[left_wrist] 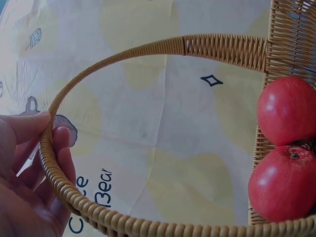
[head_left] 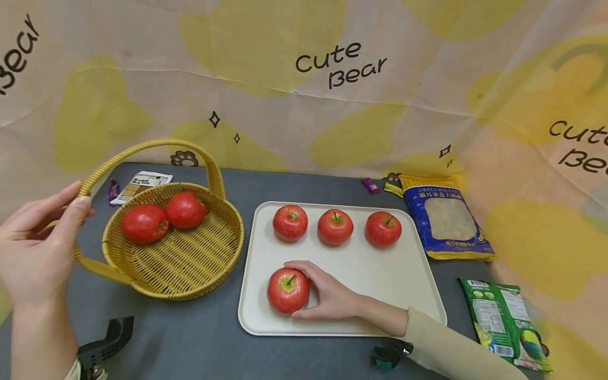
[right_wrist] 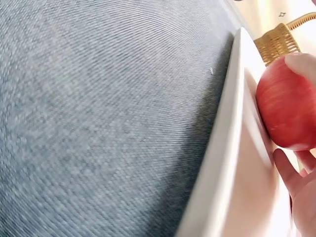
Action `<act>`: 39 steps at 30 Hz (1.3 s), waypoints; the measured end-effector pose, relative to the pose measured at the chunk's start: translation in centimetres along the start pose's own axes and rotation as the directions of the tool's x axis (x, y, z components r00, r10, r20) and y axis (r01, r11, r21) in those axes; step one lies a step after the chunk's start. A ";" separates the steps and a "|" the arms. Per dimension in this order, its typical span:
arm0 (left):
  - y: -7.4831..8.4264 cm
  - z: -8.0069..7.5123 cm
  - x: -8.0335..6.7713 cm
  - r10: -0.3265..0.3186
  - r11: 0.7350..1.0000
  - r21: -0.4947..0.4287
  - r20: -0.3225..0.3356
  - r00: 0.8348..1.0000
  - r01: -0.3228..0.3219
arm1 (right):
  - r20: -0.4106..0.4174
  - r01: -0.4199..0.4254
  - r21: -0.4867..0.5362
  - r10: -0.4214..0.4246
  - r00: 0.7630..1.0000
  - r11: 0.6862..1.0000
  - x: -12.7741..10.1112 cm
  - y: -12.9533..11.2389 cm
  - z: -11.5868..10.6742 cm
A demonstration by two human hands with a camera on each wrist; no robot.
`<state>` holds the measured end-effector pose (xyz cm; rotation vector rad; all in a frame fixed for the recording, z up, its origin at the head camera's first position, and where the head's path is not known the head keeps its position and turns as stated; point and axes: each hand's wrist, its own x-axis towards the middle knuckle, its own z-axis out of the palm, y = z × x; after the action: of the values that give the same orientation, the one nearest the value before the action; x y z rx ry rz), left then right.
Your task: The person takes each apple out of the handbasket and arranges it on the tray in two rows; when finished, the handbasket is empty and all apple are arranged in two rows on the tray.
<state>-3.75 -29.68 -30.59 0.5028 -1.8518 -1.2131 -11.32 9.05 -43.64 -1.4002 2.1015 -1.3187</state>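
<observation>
Left fingers [head_left: 71, 219] pinch handle [head_left: 157, 143] | basket [head_left: 171, 258] with two apples [head_left: 144, 224] lies to their right | right fingers [head_left: 312, 270] curl round front apple [head_left: 287, 293] at tray [head_left: 380, 274] | risk: loosened hold may let smooth skin slip; handle tug might tip basket, rolling its apples

Soft, even light reaches the whole room, leaving small pale glints on the apple [head_left: 287, 291] in the right fingers [head_left: 304, 267]. Close up at the left wrist, I see a dimmer, bluish cast, the left fingers [left_wrist: 61, 139] lying in shade. At the right wrist it's far brighter: a dark shadow band on the table [right_wrist: 98, 123] follows the slightly soft-focus tray [right_wrist: 226, 140] rim beside the fingers, and the backdrop [right_wrist: 266, 12] beyond them looks washed out.
</observation>
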 end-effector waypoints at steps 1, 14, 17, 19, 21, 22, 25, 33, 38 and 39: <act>0.0 0.0 0.0 0.007 1.000 0.004 -0.001 1.000 -0.006 | -0.002 -0.013 0.014 0.013 1.000 1.000 -0.1 0.5 0.1; 0.0 0.1 0.3 0.075 0.997 0.019 -0.005 0.997 -0.075 | -0.074 -0.035 0.011 0.036 0.997 0.999 3.3 1.1 -1.8; 0.1 0.0 0.4 0.081 0.997 -0.013 0.008 0.997 -0.081 | -0.097 -0.014 -0.008 0.014 0.995 1.000 4.8 0.3 -2.2; 0.2 -0.1 0.4 0.080 0.996 -0.038 0.020 0.997 -0.079 | -0.110 -0.008 -0.012 0.007 0.994 1.000 5.8 -0.2 -2.4; 0.4 -0.1 0.4 0.084 0.994 -0.076 0.035 0.996 -0.081 | -0.118 -0.012 -0.008 0.011 0.993 1.000 6.6 -0.5 -2.5; 0.4 -0.2 0.4 0.087 0.991 -0.101 0.043 0.995 -0.082 | -0.120 -0.017 -0.006 0.016 0.993 1.000 7.0 -0.6 -2.5; 0.7 -0.1 0.3 0.100 0.978 -0.189 0.067 0.993 -0.086 | -0.118 -0.023 -0.025 0.020 0.993 0.999 8.0 -0.9 -2.6; 1.0 0.3 -0.3 0.106 0.961 -0.267 0.095 0.990 -0.077 | -0.068 0.053 -0.047 -0.056 0.996 0.998 11.7 -1.5 -2.8; 0.9 0.4 -0.3 0.096 0.918 -0.392 0.090 0.991 -0.053 | -0.025 0.036 -0.012 -0.037 0.999 0.999 15.2 -1.7 -2.8; 0.9 0.4 -0.3 0.101 0.905 -0.423 0.090 0.991 -0.054 | -0.013 0.020 -0.006 -0.020 1.000 1.000 15.9 -1.8 -2.8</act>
<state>-3.84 -28.84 -29.95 0.1226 -1.6139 -1.5574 -19.82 -3.06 -37.03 -1.4222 2.1065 -1.3340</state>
